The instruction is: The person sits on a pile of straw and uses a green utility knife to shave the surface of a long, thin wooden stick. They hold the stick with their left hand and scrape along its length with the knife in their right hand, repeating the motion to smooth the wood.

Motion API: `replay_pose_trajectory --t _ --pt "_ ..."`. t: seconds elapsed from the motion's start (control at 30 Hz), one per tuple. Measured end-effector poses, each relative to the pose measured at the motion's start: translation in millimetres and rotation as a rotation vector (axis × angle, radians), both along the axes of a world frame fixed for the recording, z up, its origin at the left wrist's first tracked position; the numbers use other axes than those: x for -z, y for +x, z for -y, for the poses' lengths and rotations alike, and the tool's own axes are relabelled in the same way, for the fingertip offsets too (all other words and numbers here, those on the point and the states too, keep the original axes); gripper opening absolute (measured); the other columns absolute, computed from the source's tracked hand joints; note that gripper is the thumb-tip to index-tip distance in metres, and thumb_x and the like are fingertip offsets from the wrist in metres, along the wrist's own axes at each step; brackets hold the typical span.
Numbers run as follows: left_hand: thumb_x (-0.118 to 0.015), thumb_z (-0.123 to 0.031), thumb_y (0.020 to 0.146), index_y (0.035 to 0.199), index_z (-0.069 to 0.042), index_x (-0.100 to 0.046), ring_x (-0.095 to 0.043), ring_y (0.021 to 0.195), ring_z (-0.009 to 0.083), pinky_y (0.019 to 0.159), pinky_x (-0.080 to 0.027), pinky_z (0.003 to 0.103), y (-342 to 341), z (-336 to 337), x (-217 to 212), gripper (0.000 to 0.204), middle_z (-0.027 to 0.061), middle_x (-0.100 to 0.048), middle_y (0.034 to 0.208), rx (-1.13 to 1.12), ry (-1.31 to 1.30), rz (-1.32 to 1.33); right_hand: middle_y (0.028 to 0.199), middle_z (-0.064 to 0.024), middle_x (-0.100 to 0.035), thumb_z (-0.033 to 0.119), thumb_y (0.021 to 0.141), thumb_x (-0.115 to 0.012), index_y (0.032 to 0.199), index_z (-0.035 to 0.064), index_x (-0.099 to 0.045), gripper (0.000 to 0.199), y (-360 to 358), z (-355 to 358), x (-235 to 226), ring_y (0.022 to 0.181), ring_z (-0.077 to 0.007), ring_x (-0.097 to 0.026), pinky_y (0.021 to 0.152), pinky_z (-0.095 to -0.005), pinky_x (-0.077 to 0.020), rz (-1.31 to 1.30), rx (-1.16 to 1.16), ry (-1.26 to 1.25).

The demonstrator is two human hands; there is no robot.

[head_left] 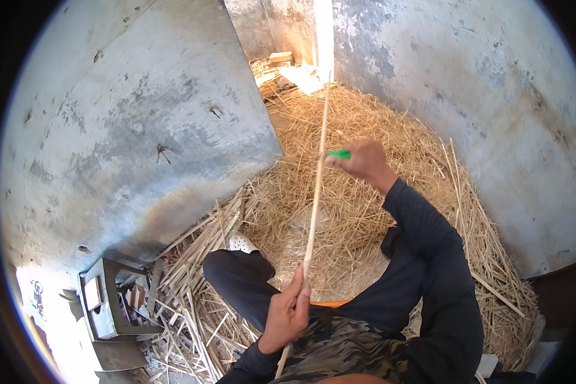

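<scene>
A long, thin, pale cane-like stick (317, 192) runs from beside my lap away toward the bright gap at the back. My left hand (288, 317) is closed round its near part, thumb and fingers along it. Farther up, my right hand (363, 161) grips a small green-handled tool (339, 154). The tool's working end meets or nearly meets the stick; its shape is too small and blurred to tell.
Straw-like shavings (358, 198) cover the floor, with bundled split sticks (179, 281) at the left. A worn wall (473, 96) stands on the right and a grey panel (141, 128) on the left. An open-sided box (112, 329) sits lower left; a brick (281, 58) lies at the back.
</scene>
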State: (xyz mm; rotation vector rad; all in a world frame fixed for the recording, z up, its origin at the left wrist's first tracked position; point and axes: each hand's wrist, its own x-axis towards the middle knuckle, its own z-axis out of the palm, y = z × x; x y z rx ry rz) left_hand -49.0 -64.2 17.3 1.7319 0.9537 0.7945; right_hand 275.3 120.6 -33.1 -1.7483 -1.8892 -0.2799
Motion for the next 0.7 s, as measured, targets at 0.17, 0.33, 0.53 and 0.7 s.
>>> replay_pose_trajectory --t 0.17,0.33,0.53,0.7 --pt "-0.050 -0.003 0.095 0.139 0.007 -0.039 -0.048 0.064 0.0041 0.058 -0.041 0.019 -6.8 13.0 6.3 0.046 0.0056 -0.059 0.079 0.072 -0.096 -0.033 0.040 0.0051 -0.032 0.079 0.081 -0.046 0.046 0.0153 -0.049 0.073 49.7 -11.5 -6.3 0.033 -0.0122 -0.029 0.034 -0.0313 -0.0216 -0.016 0.102 0.124" --pt "-0.050 -0.002 0.095 0.138 0.006 -0.040 -0.047 0.061 0.0037 0.056 -0.041 0.019 -20.2 29.6 -7.5 0.045 0.0037 -0.056 0.071 0.147 -0.109 -0.102 0.047 -0.0009 -0.044 0.082 0.080 -0.041 0.051 0.0109 -0.052 0.078 111.2 -34.0 -5.8 0.040 -0.0152 -0.041 0.038 -0.0337 -0.0271 -0.259 0.438 -0.011" --pt "-0.053 -0.002 0.094 0.138 0.004 -0.043 -0.047 0.059 0.0045 0.056 -0.041 0.020 -28.6 38.9 -5.8 0.045 0.0025 -0.053 0.066 0.233 -0.319 -0.129 0.056 -0.0086 -0.053 0.083 0.080 -0.036 0.060 0.0062 -0.060 0.083 207.1 -20.2 24.5 0.051 -0.0244 -0.052 0.047 -0.0415 -0.0373 -0.301 0.801 0.013" --pt "-0.052 -0.006 0.095 0.138 0.004 -0.043 -0.046 0.059 0.0047 0.054 -0.039 0.021 -34.0 39.7 -4.3 0.044 0.0037 -0.052 0.065 0.139 -0.147 -0.083 0.057 -0.0068 -0.050 0.084 0.080 -0.035 0.059 0.0058 -0.055 0.083 200.0 12.8 28.9 0.057 -0.0228 -0.051 0.054 -0.0420 -0.0393 -0.336 0.868 -0.173"
